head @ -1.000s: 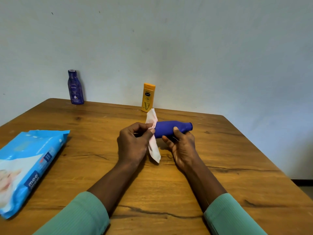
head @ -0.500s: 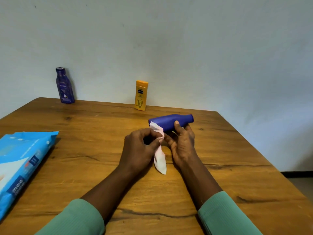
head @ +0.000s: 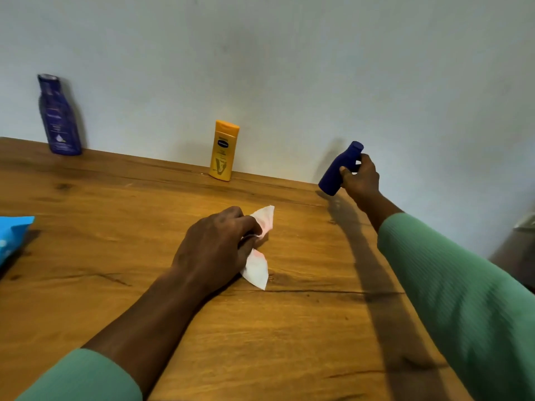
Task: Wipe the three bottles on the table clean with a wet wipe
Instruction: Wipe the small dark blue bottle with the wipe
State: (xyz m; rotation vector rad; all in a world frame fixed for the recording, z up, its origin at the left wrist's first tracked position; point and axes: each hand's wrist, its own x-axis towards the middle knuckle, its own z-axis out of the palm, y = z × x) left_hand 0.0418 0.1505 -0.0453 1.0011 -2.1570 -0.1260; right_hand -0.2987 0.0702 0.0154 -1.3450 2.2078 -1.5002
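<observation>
Right hand (head: 360, 179) fingers gripping blue bottle (head: 340, 169) far right, tilted; left hand (head: 215, 247) fingers pinching wet wipe (head: 257, 266) mid-worktop (head: 115, 227).

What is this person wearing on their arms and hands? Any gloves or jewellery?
Both arms are in long sleeves of a light green, finely ribbed knit. The left sleeve and the right sleeve end short of the wrists, leaving part of each forearm bare. The left hand and the right hand are bare too: no gloves, and no ring, watch or bracelet shows.

Head view, looking forward and down, close over table (head: 115, 204)
</observation>
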